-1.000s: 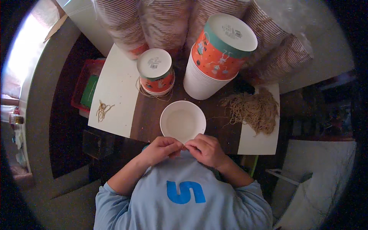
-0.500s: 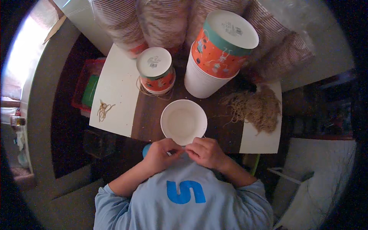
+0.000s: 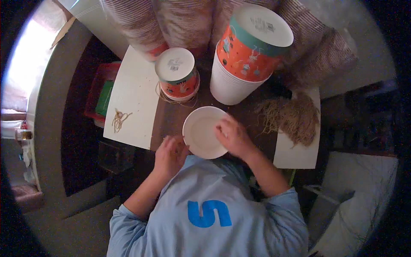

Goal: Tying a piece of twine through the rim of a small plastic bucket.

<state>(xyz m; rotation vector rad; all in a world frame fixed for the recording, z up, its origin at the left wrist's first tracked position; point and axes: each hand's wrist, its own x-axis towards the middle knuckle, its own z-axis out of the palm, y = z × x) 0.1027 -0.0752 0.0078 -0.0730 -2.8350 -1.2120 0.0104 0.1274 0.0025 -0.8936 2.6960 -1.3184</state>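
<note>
A white paper bucket point(image 3: 198, 133) stands mouth up at the near middle of the table, its pale inside showing. My left hand point(image 3: 170, 155) is beside its near left rim, fingers curled together; whatever they hold, if anything, is too small to make out. Over the right rim reaches my right hand point(image 3: 233, 136), its fingertips pressed together above the bucket's mouth. What lies between those fingers is hidden. Behind the bucket, a short upside-down orange and green bucket point(image 3: 177, 88) has thin cord point(image 3: 165, 99) around its base.
A tall stack of upside-down buckets point(image 3: 244, 68) rises at the back right. A tangled bundle of brown cord point(image 3: 295, 119) lies on the right, a few loose cord pieces point(image 3: 120, 120) on the left. Plastic-wrapped bucket stacks point(image 3: 184, 25) line the back; a red crate point(image 3: 97, 111) is far left.
My hands have parted from the bucket's near rim. The right hand has moved up and right over the rim; the left has shifted left and up. The view has shifted slightly.
</note>
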